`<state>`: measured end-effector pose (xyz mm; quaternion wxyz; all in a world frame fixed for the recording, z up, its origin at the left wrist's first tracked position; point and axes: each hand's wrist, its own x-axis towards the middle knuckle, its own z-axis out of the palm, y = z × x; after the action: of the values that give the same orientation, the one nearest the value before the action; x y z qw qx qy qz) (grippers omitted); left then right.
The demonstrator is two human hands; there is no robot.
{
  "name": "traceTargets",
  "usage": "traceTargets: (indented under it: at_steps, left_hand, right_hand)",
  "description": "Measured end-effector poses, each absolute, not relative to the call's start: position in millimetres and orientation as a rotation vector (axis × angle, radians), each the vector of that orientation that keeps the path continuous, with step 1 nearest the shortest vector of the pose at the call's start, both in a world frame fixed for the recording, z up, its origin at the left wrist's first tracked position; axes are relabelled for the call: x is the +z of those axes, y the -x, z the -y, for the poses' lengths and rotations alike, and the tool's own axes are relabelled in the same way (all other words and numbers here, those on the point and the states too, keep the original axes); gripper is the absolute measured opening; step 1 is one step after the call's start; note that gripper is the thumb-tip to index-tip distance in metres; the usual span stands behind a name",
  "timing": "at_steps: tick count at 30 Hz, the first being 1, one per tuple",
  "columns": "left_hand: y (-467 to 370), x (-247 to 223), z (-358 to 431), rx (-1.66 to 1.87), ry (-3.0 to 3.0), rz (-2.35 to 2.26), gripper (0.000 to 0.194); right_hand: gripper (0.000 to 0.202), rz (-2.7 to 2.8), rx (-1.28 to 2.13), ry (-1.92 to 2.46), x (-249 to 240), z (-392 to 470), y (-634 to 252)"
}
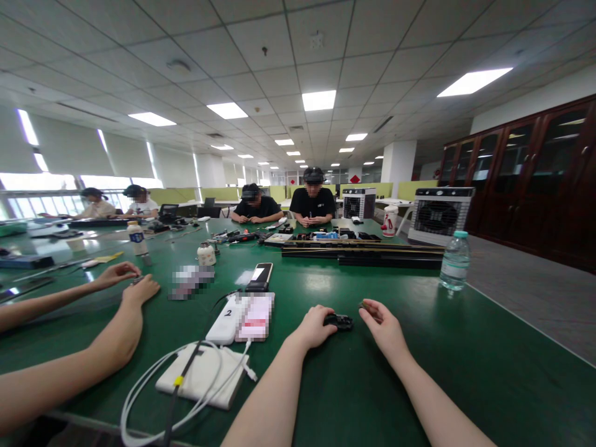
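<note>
My left hand (316,327) rests on the green table with its thumb and fingers closed on the left end of a small black part (342,321), which looks like a plastic housing with an uneven top. To the right of that part, and apart from it, my right hand (382,325) is held just over the table. Its thumb and fingertips pinch a small thin brownish-green piece (362,305), too small to name. The fingers of my left hand partly cover the black part.
A co-worker's hands (135,285) work at the left. Nearby are a white power bank (226,320), phone (261,276), white box (223,382) and looped white cable (135,397). A water bottle (455,264) stands right; long black rails (391,259) lie ahead. Several people sit farther off.
</note>
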<state>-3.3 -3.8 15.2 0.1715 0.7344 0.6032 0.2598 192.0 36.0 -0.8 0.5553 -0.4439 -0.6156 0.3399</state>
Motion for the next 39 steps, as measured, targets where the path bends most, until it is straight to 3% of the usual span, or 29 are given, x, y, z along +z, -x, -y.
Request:
traceTargets:
  at_steps: [8, 18, 27, 33, 39]
  left_hand:
    - [4.3, 10.7, 2.0, 0.752, -2.096, -1.738, 0.047]
    - [3.1, 13.3, 4.6, 0.737, -2.136, -1.758, 0.043]
    - [4.2, 11.7, 3.0, 0.717, -2.129, -1.745, 0.048]
    - [3.7, 12.7, 3.5, 0.701, -2.112, -1.748, 0.048]
    - [3.6, 11.4, 3.2, 0.702, -2.14, -1.73, 0.047]
  right_hand:
    - [0.042, 1.187, 0.981, 1.15, 4.0, -35.4, -196.6]
    - [0.022, 0.826, 1.352, 0.989, 1.2, -41.3, -202.1]
    - [0.015, 0.98, 1.401, 1.005, -2.1, -44.1, -205.5]
    - [0.002, 0.668, 1.553, 0.94, 10.0, -33.3, -200.2]
    - [0.006, 0.576, 1.613, 0.846, 15.8, -29.4, -197.6]
